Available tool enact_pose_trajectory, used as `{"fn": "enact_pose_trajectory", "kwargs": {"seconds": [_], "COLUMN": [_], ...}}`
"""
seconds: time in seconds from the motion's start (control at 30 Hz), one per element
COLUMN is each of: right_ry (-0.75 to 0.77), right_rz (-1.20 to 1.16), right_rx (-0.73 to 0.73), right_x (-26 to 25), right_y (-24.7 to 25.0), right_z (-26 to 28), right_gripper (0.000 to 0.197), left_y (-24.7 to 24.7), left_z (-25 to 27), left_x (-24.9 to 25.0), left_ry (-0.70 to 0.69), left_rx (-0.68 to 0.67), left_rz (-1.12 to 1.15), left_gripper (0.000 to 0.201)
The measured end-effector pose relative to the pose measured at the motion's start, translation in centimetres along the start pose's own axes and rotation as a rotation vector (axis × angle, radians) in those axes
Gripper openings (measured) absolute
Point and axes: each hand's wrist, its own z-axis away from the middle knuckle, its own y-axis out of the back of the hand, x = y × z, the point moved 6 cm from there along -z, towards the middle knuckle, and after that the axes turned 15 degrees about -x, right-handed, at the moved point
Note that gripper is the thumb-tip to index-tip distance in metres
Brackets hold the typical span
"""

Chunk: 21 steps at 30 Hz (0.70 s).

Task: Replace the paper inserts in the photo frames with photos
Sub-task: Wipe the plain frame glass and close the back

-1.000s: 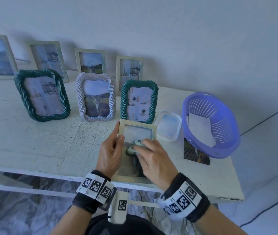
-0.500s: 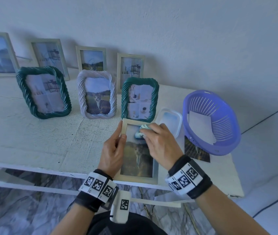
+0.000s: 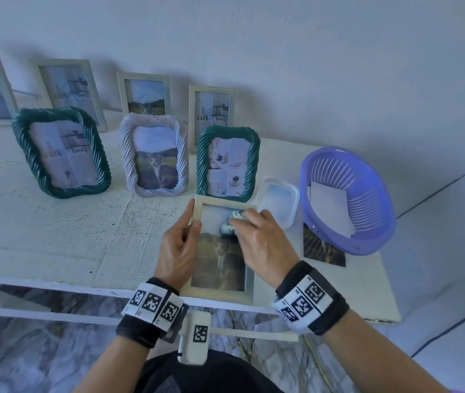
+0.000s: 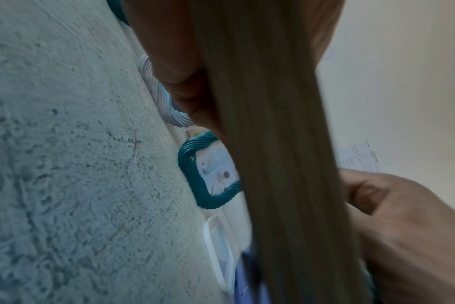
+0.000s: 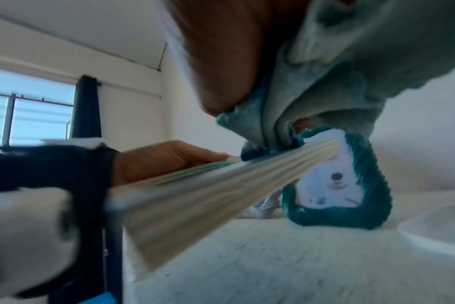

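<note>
A pale wooden photo frame with a cat photo behind its glass is tilted up at the table's front edge. My left hand grips its left side, thumb on the front rail. My right hand holds a small teal cloth bunched under the fingers and presses it on the upper part of the glass. In the left wrist view the frame's edge fills the middle. In the right wrist view the cloth hangs from my fingers onto the frame.
Several frames stand behind: a dark green rope frame, a white rope frame, a second green one, and plain frames along the wall. A clear plastic lid, a purple basket holding paper, and a loose photo lie at right.
The right hand has wiped the cloth from the middle of the glass up to its top part. The left hand keeps its grip on the frame's left side.
</note>
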Motion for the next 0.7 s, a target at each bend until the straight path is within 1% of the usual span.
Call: {"fn": "enact_pose_trajectory", "kwargs": {"seconds": [0.07, 0.1, 0.17, 0.23, 0.3, 0.43, 0.53, 0.6, 0.7], "right_ry": [0.017, 0.033, 0.049, 0.063, 0.051, -0.096, -0.119, -0.092, -0.020], "right_rz": [-0.018, -0.055, -0.134, -0.144, -0.114, -0.074, -0.106, -0.190, -0.253], "right_rx": [0.038, 0.030, -0.021, -0.071, -0.098, -0.008, 0.005, -0.015, -0.096], "right_x": [-1.0, -1.6, -2.8, -3.2, -2.6, 0.3, 0.1, -1.4, -3.7], "right_y": [0.0, -0.4, -1.5, -2.3, -2.5, -1.1, -1.5, -2.6, -4.2], "right_z": [1.2, 2.1, 3.9, 4.7, 4.1, 0.8, 0.7, 2.5, 5.2], "right_gripper": [0.030, 0.032, 0.031, 0.030, 0.030, 0.030, 0.032, 0.032, 0.029], "left_y": [0.0, 0.2, 0.5, 0.7, 0.8, 0.0, -0.1, 0.3, 0.9], "left_z": [-0.3, -0.4, -0.6, -0.6, -0.6, -0.3, -0.1, -0.1, -0.3], "left_x": [0.1, 0.2, 0.3, 0.3, 0.3, 0.3, 0.0, -0.1, 0.1], "left_ry": [0.006, 0.006, 0.009, 0.014, 0.018, 0.011, 0.024, 0.036, 0.044], "left_rx": [0.010, 0.018, 0.028, 0.029, 0.027, 0.018, 0.022, 0.038, 0.041], "left_rz": [0.006, 0.002, -0.015, -0.020, -0.012, -0.010, -0.008, -0.004, -0.014], "left_gripper": [0.045, 0.044, 0.044, 0.044, 0.045, 0.045, 0.045, 0.044, 0.044]}}
